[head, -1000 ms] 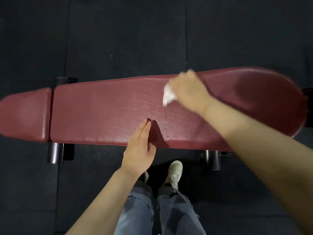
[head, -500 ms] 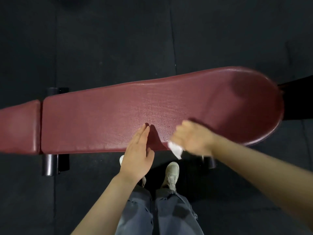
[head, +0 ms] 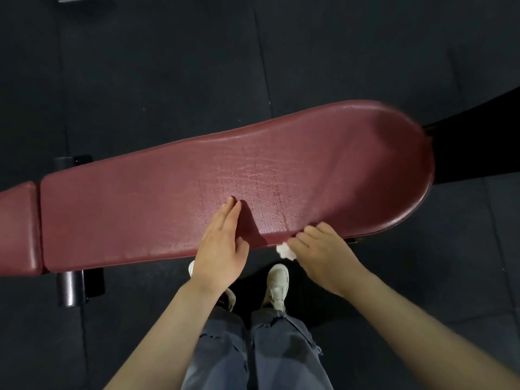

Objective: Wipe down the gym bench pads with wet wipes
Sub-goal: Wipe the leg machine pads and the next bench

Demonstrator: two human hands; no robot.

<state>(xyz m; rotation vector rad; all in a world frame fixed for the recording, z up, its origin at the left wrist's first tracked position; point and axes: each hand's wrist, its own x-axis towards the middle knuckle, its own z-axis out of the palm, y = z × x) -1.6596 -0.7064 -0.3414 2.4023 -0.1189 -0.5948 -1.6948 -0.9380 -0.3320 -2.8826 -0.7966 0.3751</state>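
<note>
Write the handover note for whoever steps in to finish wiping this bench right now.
Left hand: flat, fingers straight, resting on the long pad near its front edge.
Right hand: holds the white wipe at the pad's front edge.
Done: streaks on the middle of the long pad suggest it has been wiped.
Left: no wipe marks show on the pad's rounded end, its left part or the short pad; do those.

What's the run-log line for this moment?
step: wiping long pad | right hand: grips wet wipe at pad's near edge | left hand: flat on pad | short pad: untouched
</note>
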